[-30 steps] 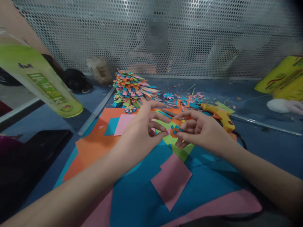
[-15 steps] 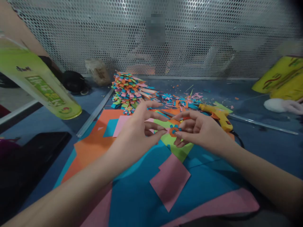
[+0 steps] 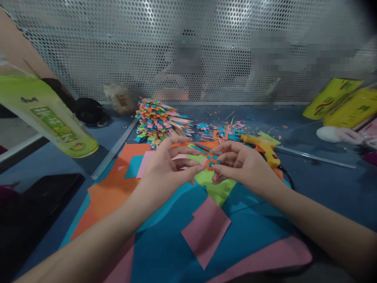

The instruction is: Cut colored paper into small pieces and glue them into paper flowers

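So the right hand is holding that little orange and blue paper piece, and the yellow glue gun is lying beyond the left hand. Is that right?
Not quite: the yellow glue gun lies beyond the right hand, not the left hand, as the head view shows. The right hand does hold the little orange and blue paper piece.

And here's the little paper flower [image 3: 209,163], just off the middle of the view towards four o'clock! It's orange at the heart, with short blue tabs showing around its upper edge, roughly from ten o'clock round to two. Orange shows along its lower rim, towards seven. It's up on edge, broad side towards us, gripped at its three-to-four-o'clock side by the right hand [image 3: 240,162], whose fingertips cover that stretch of rim. The finer detail at its centre is too small to read.
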`<state>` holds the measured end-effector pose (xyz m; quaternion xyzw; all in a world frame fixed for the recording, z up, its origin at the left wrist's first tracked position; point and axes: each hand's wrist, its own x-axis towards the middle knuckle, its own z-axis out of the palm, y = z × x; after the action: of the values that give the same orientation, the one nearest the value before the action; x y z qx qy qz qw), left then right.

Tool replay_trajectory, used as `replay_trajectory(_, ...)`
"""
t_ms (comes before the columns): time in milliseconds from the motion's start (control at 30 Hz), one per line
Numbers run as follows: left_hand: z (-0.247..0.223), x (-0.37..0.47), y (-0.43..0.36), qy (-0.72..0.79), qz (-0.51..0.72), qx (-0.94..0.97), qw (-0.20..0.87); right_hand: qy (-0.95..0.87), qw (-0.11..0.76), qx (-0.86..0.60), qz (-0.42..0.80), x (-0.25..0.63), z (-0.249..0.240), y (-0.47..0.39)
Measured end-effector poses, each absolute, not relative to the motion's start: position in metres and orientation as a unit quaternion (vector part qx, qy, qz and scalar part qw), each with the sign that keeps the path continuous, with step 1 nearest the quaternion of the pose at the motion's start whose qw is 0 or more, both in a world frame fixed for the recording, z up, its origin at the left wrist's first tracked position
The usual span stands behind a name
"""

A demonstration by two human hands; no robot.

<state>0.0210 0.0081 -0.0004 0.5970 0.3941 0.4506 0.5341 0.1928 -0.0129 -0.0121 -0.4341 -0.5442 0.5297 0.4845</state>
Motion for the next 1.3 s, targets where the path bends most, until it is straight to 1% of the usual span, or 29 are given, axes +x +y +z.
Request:
replay_trajectory(333, -0.0030, 0.0172, 0.0091, 0.398, 0.443, 0.611, 0.522, -0.537, 0.490, -0.431, 0.535, 0.1918, -0.0096, -0.0138)
replay_trajectory(633, -0.0020, 0.0188, 0.0117, 0.388, 0.474, 0.590, 0.526, -0.537, 0.491, -0.429, 0.535, 0.1913, -0.0114, -0.0133)
replay_trajectory(1300, -0.0011, 0.0188, 0.0103, 0.398, 0.457, 0.601, 0.522, -0.531, 0.487, -0.434, 0.540, 0.1906, -0.0083, -0.0147)
